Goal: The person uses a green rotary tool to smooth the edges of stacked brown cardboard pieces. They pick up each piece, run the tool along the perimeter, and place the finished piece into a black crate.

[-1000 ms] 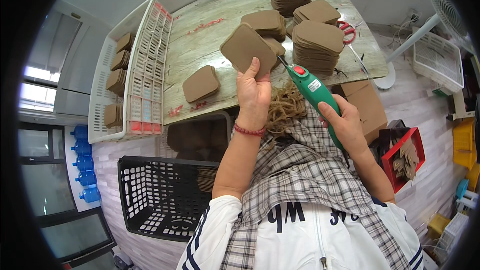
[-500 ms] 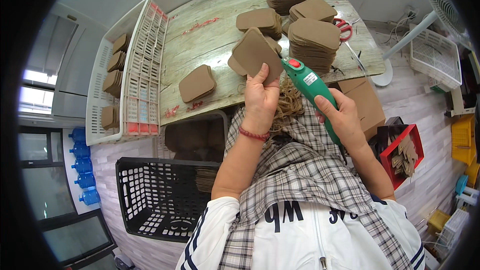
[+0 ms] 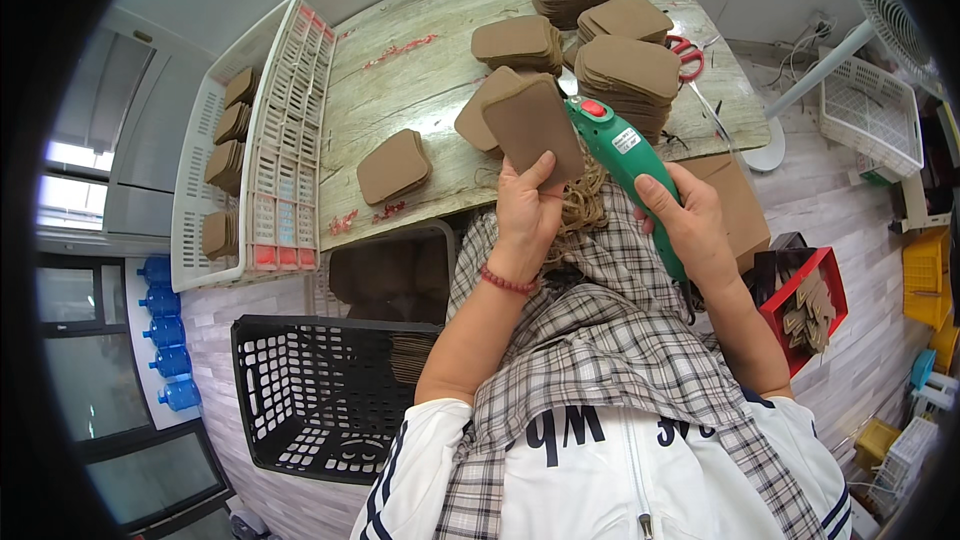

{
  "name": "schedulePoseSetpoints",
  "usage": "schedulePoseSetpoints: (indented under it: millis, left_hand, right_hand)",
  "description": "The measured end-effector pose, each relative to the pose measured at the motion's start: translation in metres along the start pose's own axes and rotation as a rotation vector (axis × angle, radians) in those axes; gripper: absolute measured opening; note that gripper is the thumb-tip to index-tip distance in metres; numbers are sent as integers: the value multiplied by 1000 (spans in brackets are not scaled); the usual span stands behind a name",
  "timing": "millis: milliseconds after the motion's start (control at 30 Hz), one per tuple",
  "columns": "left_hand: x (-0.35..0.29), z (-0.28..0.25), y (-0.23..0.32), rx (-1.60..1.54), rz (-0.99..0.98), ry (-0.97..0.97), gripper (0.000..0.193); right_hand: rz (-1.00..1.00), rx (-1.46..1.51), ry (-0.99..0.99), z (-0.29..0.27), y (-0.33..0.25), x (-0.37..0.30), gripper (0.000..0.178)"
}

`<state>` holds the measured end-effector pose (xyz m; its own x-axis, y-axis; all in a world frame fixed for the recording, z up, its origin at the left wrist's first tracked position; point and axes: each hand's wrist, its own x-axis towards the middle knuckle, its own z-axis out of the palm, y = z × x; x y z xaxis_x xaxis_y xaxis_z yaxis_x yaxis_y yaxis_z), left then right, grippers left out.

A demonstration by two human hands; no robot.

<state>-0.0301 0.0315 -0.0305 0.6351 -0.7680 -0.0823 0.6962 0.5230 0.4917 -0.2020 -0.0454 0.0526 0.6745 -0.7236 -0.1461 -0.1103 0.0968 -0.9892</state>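
My left hand (image 3: 529,202) is closed on the lower end of a flat brown pad (image 3: 533,125) with rounded corners, thumb on its face. In my right hand (image 3: 683,217) is a green handheld electric cutter (image 3: 622,155) with a red button. The cutter's head is close against the pad's right edge; whether the two touch I cannot tell. Behind the held pad, a similar brown pad (image 3: 480,112) lies on the table. Thin brown trimmed strips (image 3: 583,205) hang in a tangle below the pad, over my checked apron.
Several stacks of brown pads (image 3: 628,70) stand on the table (image 3: 400,90), with red scissors (image 3: 688,55) beside them. A small stack (image 3: 395,168) sits left. A white crate (image 3: 285,140) holds more pads. A black crate (image 3: 330,390) and a red box of scraps (image 3: 805,312) flank me.
The held pad has turned more upright and shifted slightly right and down with my left hand. The cutter's head has moved up a little along the pad's right side.
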Motion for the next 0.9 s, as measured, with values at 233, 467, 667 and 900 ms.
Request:
schedulePoseSetpoints:
  millis: [233, 467, 667, 900]
  left_hand:
    - [-2, -18, 13, 177, -26, -42, 37]
    - [0, -33, 55, 482, -87, -107, 34]
    - [-1, -35, 83, 712, -255, -163, 44]
    - [-14, -33, 78, 705, -422, -99, 52]
  right_hand:
    - [47, 17, -71, -13, -3, -2, 34]
    - [80, -68, -179, -31, -5, -7, 29]
    - [97, -232, -247, -41, 2, -13, 34]
    - [55, -221, -195, -30, 13, -12, 35]
